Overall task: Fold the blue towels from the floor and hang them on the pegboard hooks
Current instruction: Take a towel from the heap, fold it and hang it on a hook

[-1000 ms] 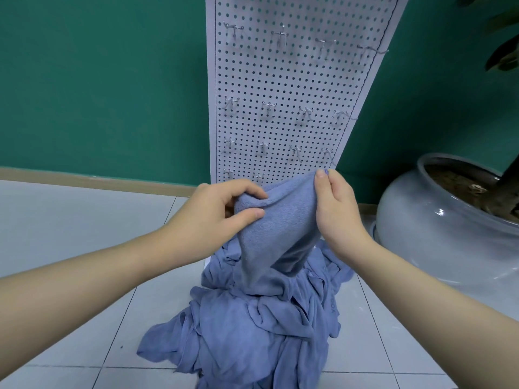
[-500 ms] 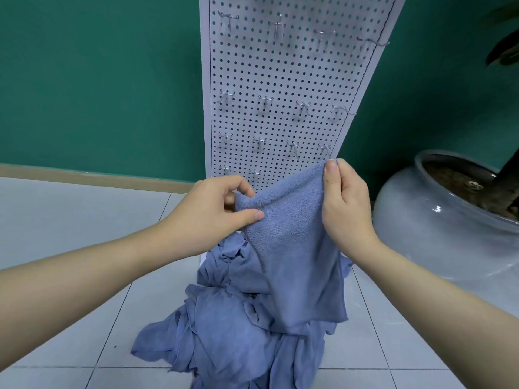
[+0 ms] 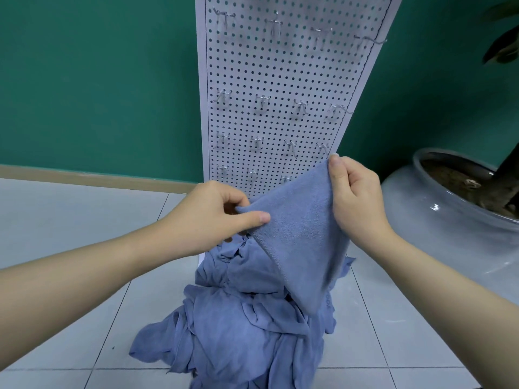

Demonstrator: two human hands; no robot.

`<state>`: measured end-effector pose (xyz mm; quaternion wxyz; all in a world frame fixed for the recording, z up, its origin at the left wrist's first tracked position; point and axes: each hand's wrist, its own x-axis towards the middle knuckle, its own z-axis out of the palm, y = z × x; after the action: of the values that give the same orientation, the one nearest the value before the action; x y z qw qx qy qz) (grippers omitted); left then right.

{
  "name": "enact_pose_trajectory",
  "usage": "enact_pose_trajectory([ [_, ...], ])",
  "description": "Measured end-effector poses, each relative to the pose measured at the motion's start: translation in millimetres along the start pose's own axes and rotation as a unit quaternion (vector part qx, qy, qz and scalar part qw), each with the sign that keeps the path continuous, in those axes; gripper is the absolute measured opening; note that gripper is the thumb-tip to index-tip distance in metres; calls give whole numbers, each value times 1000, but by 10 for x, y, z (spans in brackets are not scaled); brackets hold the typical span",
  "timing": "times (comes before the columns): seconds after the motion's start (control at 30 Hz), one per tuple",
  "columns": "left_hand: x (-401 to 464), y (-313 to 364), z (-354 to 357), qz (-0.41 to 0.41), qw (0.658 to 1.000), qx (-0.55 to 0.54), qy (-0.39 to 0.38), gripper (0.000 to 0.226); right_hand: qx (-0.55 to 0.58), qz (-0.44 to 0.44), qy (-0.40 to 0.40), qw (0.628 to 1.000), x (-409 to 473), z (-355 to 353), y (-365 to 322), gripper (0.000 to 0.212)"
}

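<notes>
1. Head view, change: since half a second before, the right hand (image 3: 356, 200) had risen and drawn right, so the held towel (image 3: 297, 234) hung more as a slanted triangle, its lower tip clear of the pile (image 3: 238, 332), where earlier it had draped broad and squarish. The left hand (image 3: 213, 217) had barely shifted.

2. Head view, hands: the left hand pinched the towel's lower-left corner between thumb and curled fingers; the right hand pinched the upper-right corner at its fingertips, the other fingers folded in. Both held the same towel and nothing else.

3. Head view, the deciding relation: the towel's top edge ran between the two grips, sloping up from left to right, and the cloth hung from it to a point low on the right side. The towel was thus between the hands and just in front of the pegboard (image 3: 280, 80), with the right hand higher and nearer the board's lower hooks (image 3: 292, 147). The edge looked taut, so I judged the next move to be levelling it or bringing the corners together for a fold.

4. Head view, surroundings: the pile lay on the tiled floor (image 3: 70, 220) at the board's foot, directly below the hands. No hook carried a towel yet. A grey pot (image 3: 449, 234) stood to the right, apart from the pile.
</notes>
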<state>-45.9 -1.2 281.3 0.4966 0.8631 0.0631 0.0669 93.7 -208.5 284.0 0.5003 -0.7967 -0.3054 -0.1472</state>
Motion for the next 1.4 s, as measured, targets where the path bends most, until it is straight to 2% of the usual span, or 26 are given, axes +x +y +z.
enact_pose_trajectory([
  [0.07, 11, 3, -12, -10, 1000, -13, 15, 41, -11, -1, -9, 1000, 1, -7, -2, 50],
  [0.17, 36, 48, -21, -23, 991, -110, 71, 33, 15, 38, -19, 999, 2, -3, -71, 53],
  [0.27, 48, 90, -9, -14, 963, -221, 154, 24, 101, 115, -78, 985, 3, -22, -173, 50],
  [0.33, 74, 93, 8, -8, 940, -285, 187, 33, 184, 172, -106, 962, -14, -31, -223, 45],
  [0.4, 91, 76, 29, -31, 928, -344, 141, 48, 248, 198, -110, 942, -25, -27, -263, 43],
  [0.47, 71, 64, 78, -74, 927, -367, 21, 53, 275, 200, -110, 934, -31, -2, -271, 45],
  [0.5, 59, 53, 113, -94, 926, -365, -21, 50, 272, 195, -108, 936, -38, 14, -267, 45],
  [0.53, 51, 41, 145, -110, 927, -357, -28, 46, 261, 186, -108, 941, -47, 25, -263, 46],
  [0.63, 58, -2, 171, -127, 938, -317, 51, 29, 222, 174, -115, 952, -52, 24, -214, 41],
  [0.8, 54, 40, 130, -70, 954, -250, 148, 14, 207, 193, -118, 952, -76, 57, -199, 60],
  [0.9, 60, 63, 165, -64, 952, -233, 188, 15, 213, 205, -113, 949, -143, 140, -236, 58],
  [1.07, 44, 123, 219, -46, 939, -236, 245, 26, 202, 192, -50, 959, -236, 310, -343, 81],
  [1.2, -5, 192, 262, -27, 942, -206, 263, 28, 214, 185, -19, 959, -344, 353, -513, 61],
  [1.3, -51, 223, 317, -13, 946, -191, 261, 26, 203, 170, -23, 964, -417, 347, -610, 59],
  [1.4, -97, 249, 364, -1, 949, -196, 246, 14, 222, 163, -32, 961, -445, 366, -598, 55],
])
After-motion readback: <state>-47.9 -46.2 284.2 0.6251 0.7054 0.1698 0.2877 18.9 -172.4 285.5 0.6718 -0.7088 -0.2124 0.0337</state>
